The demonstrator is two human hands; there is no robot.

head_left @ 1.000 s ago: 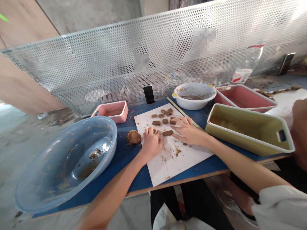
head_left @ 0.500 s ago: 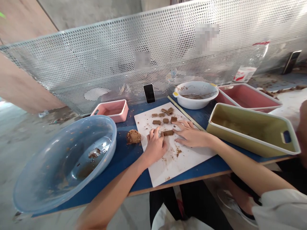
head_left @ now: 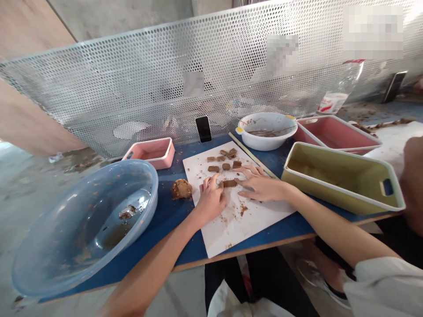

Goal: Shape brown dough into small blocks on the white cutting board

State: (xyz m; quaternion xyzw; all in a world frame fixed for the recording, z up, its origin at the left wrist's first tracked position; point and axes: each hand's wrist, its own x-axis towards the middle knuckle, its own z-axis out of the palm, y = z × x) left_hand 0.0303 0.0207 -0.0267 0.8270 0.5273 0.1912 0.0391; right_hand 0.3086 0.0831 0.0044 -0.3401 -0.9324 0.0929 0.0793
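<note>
A white board [head_left: 231, 220] lies on the blue table [head_left: 172, 211]. Several small brown clay blocks [head_left: 222, 160] sit near its far end. My left hand [head_left: 211, 197] rests on the board with its fingers curled against the left end of one brown block [head_left: 229, 183]. My right hand [head_left: 259, 184] lies flat, fingers spread, touching the block's right end. A brown clay lump [head_left: 181, 189] sits on the table just left of the board.
A big blue basin [head_left: 82, 224] fills the left. A small pink tray [head_left: 152, 152], a phone [head_left: 203, 129], a white bowl [head_left: 266, 130], a large pink tray [head_left: 333, 132] and a yellow-green bin [head_left: 340, 176] ring the board. Perforated metal screen [head_left: 132, 79] stands behind. Another person's arm [head_left: 413, 176] is at the right edge.
My right hand drew back slightly from the far blocks toward the nearest block. My left hand's fingers shifted against that block's left end. The view drifted a little.
</note>
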